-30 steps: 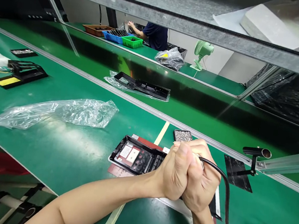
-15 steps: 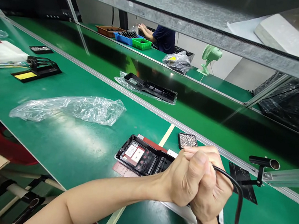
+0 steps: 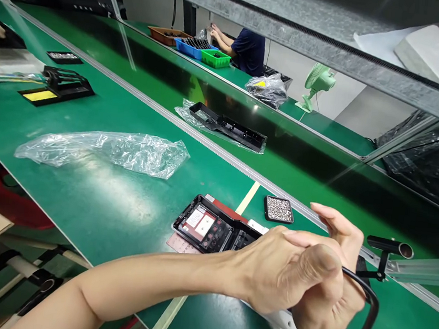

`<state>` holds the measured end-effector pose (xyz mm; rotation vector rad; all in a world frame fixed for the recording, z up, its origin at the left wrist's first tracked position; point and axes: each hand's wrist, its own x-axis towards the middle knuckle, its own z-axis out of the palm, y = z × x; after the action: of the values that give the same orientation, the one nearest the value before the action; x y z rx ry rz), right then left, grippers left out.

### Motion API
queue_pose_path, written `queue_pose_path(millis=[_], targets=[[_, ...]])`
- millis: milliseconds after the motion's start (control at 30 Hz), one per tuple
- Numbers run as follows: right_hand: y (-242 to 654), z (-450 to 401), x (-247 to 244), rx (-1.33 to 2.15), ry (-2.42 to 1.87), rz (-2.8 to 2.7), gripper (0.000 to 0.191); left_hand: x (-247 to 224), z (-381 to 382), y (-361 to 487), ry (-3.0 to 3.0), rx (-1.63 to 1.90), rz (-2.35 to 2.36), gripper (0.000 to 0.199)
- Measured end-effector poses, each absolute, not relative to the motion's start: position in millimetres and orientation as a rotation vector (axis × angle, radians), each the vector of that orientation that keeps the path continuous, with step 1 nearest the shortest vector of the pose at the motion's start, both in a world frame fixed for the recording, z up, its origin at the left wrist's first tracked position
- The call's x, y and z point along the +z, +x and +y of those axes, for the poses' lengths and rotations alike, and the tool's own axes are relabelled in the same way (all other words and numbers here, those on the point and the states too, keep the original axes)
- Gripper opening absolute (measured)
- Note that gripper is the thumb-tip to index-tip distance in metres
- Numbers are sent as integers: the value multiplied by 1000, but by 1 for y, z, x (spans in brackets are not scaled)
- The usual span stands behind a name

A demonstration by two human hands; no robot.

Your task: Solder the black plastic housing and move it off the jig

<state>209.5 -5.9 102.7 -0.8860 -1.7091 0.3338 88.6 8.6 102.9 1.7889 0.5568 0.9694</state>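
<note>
Left hand and right hand: grip clenched around black cable's hidden end, above black housing on worktop.

From my remote seat I saw a crumpled clear bag on the near green bench at left, a pale green fan on the far counter, and, left of it, a person near a brown bin, a blue bin and a green bin.
</note>
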Motion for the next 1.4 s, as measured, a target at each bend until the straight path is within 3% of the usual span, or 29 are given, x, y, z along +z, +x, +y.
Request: queue_pose_path(millis=[233, 367, 533, 867, 1400], targets=[[207, -7, 101, 346, -903, -1609, 34, 101, 21, 66, 1948, 1121, 637, 85], [204, -7, 102, 540, -773, -1533, 31, 79, 22, 43, 1576, 1140, 869, 71], [201, -14, 108, 977, -698, -1329, 29, 45, 19, 23, 1795, 884, 1098, 46], [204, -11, 110, 963, -686, -1265, 29, 23, 12, 14, 2053, 467, 1120, 34], [203, -14, 109, 1018, -681, -1262, 30, 18, 13, 17, 2064, 491, 1113, 26]])
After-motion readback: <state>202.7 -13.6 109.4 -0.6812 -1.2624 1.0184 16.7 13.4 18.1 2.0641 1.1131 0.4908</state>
